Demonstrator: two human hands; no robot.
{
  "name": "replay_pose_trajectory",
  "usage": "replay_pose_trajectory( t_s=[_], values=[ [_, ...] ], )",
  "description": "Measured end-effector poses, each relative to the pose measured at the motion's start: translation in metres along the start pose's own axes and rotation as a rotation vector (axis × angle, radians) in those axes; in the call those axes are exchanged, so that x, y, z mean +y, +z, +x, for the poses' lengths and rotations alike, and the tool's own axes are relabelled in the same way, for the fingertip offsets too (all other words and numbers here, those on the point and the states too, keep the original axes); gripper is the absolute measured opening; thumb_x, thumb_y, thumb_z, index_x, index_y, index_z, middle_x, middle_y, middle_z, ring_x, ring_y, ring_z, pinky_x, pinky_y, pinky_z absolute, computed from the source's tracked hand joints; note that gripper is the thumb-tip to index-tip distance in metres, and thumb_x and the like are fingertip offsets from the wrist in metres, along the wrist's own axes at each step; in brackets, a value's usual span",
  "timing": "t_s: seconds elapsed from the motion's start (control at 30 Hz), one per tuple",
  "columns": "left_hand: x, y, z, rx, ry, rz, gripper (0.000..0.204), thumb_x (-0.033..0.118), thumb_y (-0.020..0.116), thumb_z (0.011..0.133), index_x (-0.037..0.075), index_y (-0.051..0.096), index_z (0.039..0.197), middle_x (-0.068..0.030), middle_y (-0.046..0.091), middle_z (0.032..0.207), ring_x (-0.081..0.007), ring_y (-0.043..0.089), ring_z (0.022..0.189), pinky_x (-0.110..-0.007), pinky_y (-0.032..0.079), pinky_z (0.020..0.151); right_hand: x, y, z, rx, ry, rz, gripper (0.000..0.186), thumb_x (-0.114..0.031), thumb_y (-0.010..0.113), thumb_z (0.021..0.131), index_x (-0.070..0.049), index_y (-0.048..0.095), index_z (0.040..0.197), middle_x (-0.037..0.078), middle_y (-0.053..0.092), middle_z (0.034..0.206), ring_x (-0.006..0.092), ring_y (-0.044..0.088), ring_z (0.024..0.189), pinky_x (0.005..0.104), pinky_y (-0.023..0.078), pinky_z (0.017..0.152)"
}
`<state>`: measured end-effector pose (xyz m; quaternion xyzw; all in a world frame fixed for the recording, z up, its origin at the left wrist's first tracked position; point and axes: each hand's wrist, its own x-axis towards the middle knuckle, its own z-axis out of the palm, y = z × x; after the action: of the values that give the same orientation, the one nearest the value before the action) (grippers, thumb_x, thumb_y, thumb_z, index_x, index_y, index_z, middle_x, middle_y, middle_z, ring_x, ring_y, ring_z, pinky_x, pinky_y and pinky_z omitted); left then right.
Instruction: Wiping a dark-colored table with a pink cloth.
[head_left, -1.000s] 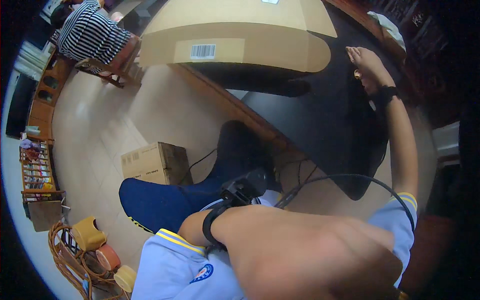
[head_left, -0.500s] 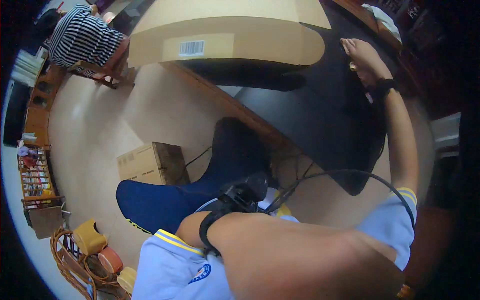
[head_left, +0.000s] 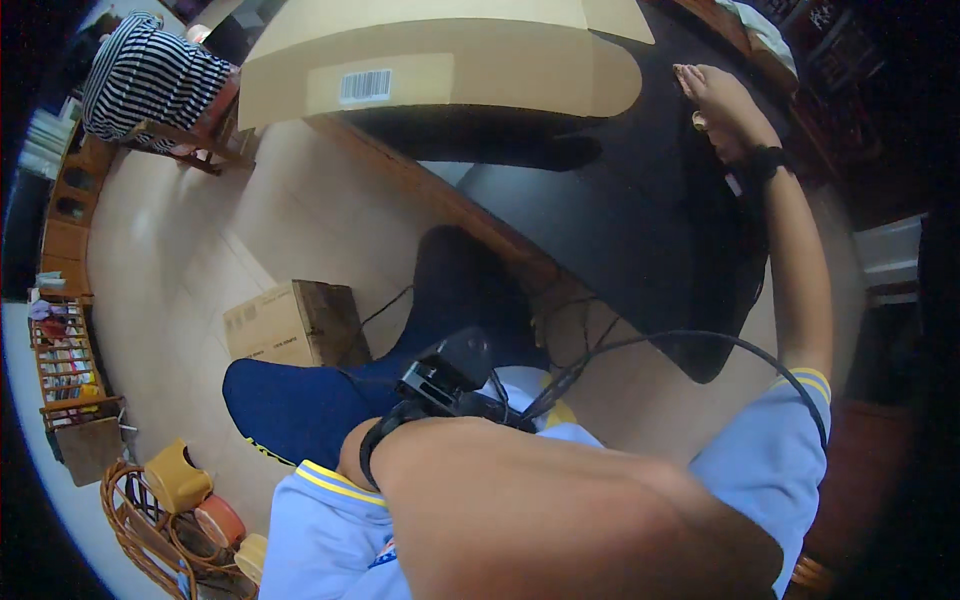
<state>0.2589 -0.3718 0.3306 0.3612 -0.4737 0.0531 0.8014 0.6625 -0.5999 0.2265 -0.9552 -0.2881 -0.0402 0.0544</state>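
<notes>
My right hand [head_left: 722, 112] is at the upper right, over a black surface [head_left: 590, 240] with a wooden edge, its fingers bent and close together around something small that I cannot make out. A dark band is on that wrist. My left arm crosses the lower middle with a black strapped device [head_left: 445, 375] on it; my left hand is not in view. An opened cardboard piece [head_left: 520, 75] with a barcode label lies at the top, left of my right hand. A black cable loops from the device toward my right sleeve.
A person in a striped top [head_left: 160, 75] sits on a wooden chair at upper left. A cardboard box [head_left: 265, 325] is on the floor beside my dark-clothed legs. Wooden shelves [head_left: 65, 345] line the left wall; yellow stools [head_left: 175, 470] and wicker pieces lie at lower left. Loose cables hang below the black surface.
The view has shifted slightly, with the cardboard piece and my right hand higher and further left in the picture. My left arm has moved a little left; my right hand's grip looks the same.
</notes>
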Motion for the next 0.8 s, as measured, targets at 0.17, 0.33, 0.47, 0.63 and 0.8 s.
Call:
replay_pose_trajectory(
  t_s=[0.17, 0.33, 0.47, 0.63, 0.8],
  values=[
    [0.005, -0.012, -0.001, -0.093, 0.008, 0.128, 0.016, 0.000, 0.060, 0.086, -0.002, 0.067, 0.101, -0.0122, 0.063, 0.080, -0.0232, 0.061, 0.069, -0.031, 0.046, 0.059, 0.015, 0.006, -0.001, 0.053, -0.075, -0.036, 0.043, -0.038, 0.042, 0.099, -0.001, 0.061, 0.108, 0.019, 0.065, 0.096, 0.0391, 0.060, 0.094, 0.0420, 0.048, 0.078],
    [0.017, -0.025, -0.008, -0.146, -0.045, 0.300, 0.017, -0.001, 0.060, 0.086, -0.002, 0.067, 0.101, -0.0119, 0.062, 0.079, -0.0230, 0.061, 0.069, -0.031, 0.046, 0.058, -0.030, -0.001, -0.005, -0.021, 0.094, 0.138, 0.048, -0.043, 0.040, 0.097, -0.003, 0.064, 0.108, 0.021, 0.065, 0.105, 0.0395, 0.060, 0.099, 0.0435, 0.048, 0.084],
    [0.042, -0.039, -0.024, -0.198, -0.154, 0.661, 0.017, -0.001, 0.060, 0.086, -0.002, 0.067, 0.101, -0.0117, 0.062, 0.078, -0.0229, 0.061, 0.068, -0.030, 0.045, 0.057, -0.029, 0.003, -0.013, -0.050, 0.078, 0.223, 0.044, -0.039, 0.044, 0.098, -0.001, 0.061, 0.109, 0.015, 0.065, 0.094, 0.0330, 0.061, 0.087, 0.0376, 0.048, 0.078],
    [0.052, -0.076, -0.080, 0.119, -0.620, 1.408, 0.021, 0.000, 0.055, 0.090, 0.001, 0.067, 0.106, -0.0068, 0.058, 0.070, -0.0211, 0.058, 0.061, -0.030, 0.045, 0.056, -0.026, 0.000, -0.018, -0.100, 0.086, 0.068, 0.036, -0.014, 0.052, 0.088, -0.001, 0.056, 0.122, 0.017, 0.063, 0.107, 0.0343, 0.058, 0.100, 0.0372, 0.048, 0.086],
    [0.033, -0.125, -0.139, 0.480, -0.599, 1.649, 0.027, -0.002, 0.054, 0.088, 0.000, 0.062, 0.113, -0.0140, 0.064, 0.095, -0.0288, 0.063, 0.087, -0.034, 0.051, 0.079, -0.102, -0.027, -0.083, -0.002, -0.079, -0.079, 0.040, -0.034, 0.041, 0.099, -0.003, 0.062, 0.085, 0.021, 0.065, 0.088, 0.0360, 0.064, 0.086, 0.0444, 0.050, 0.066]
  ],
)
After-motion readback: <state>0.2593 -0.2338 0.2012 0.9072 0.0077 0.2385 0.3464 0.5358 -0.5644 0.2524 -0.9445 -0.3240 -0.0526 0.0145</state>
